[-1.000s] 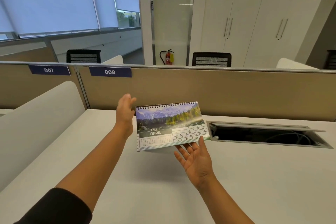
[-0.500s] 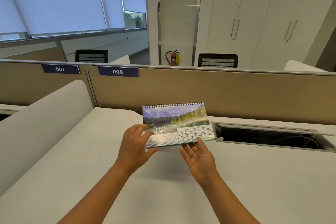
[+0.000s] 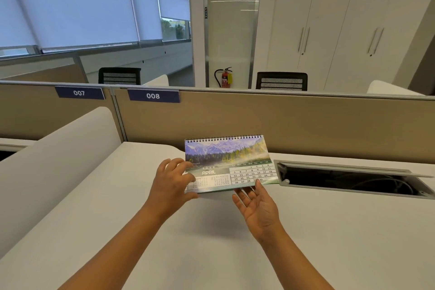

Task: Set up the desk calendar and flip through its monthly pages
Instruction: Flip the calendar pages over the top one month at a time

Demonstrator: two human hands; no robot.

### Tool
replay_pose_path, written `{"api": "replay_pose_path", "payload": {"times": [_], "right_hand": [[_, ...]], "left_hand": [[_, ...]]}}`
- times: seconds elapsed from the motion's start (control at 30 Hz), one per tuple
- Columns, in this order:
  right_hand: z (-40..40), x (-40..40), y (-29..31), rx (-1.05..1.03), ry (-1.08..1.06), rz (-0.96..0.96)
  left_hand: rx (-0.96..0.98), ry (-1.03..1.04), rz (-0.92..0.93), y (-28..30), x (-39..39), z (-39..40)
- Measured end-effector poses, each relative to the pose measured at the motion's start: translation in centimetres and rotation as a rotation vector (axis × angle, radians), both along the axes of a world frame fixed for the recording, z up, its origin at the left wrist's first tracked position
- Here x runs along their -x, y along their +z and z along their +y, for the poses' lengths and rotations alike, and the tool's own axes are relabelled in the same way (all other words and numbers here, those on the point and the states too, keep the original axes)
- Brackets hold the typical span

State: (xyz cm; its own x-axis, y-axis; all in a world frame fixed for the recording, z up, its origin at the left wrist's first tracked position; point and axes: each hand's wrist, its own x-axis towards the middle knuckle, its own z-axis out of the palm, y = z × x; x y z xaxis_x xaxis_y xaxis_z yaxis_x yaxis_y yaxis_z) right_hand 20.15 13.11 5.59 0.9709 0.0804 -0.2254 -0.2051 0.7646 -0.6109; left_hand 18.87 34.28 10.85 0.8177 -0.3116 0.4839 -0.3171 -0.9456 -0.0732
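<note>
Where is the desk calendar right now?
Centre of the head view: the desk calendar stands on the white desk, left of the open cable tray, between both hands.

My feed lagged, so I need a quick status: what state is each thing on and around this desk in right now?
desk calendar: open at APRIL, tilted, lower edge by the desk.
left hand: fingers on the calendar's lower left corner.
right hand: palm up, fingertips under the lower edge.
cable hatch: lid open, cables visible inside.
window blinds: mostly lowered.
cabinet doors: shut.
</note>
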Motion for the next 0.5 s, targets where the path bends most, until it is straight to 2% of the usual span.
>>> {"api": "replay_pose_path", "payload": {"times": [0.2,0.4,0.5], "right_hand": [[0.06,-0.02,0.08,-0.004,0.003,-0.003],[0.06,-0.05,0.00,0.014,0.004,-0.008],[0.09,-0.04,-0.02,0.013,0.006,-0.010]], "left_hand": [[0.028,0.000,-0.028,0.17,-0.03,0.29],[0.138,-0.004,-0.062,0.26,-0.21,0.30],[0.084,-0.056,-0.133,0.21,-0.37,0.27]]}}
